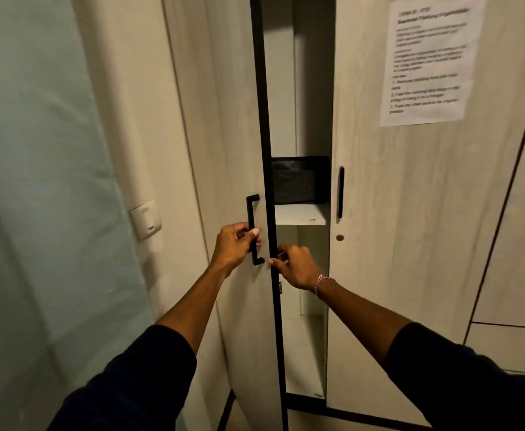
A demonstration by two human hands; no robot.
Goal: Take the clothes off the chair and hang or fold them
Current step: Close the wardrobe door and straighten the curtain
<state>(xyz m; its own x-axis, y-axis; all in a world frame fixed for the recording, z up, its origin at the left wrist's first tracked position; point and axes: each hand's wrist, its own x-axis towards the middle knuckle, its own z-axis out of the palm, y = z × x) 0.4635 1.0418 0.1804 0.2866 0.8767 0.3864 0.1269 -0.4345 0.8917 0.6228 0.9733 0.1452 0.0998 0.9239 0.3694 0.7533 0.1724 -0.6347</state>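
Two forearms in dark pushed-up sleeves reach forward from the bottom of the view toward a pale wood-grain wardrobe. The left hand (234,244) has its fingers curled round the lower part of a black bar-shaped metal door handle (252,229), the thumb tip lying pale against the front of the bar. The right hand (295,266), with a thin red-and-white cord bracelet (321,283) at the wrist, hooks its curled fingers around the black-trimmed edge of the partly open left wardrobe door (239,135), the thumb pressed on the door's outer face just below the handle. Beyond the hands, through the narrow gap, a white shelf (301,214) carries a flat black textured rectangular object (298,180), which cannot be made out as clothing or otherwise; no garment or chair shows anywhere near the fingers. The closed right wardrobe door (410,228) bears a slim black handle (341,192) and, higher up, a white printed paper sheet (430,60) whose text is blurred. On the left, a white wall switch (146,220) sits beside a pale green surface (37,181).
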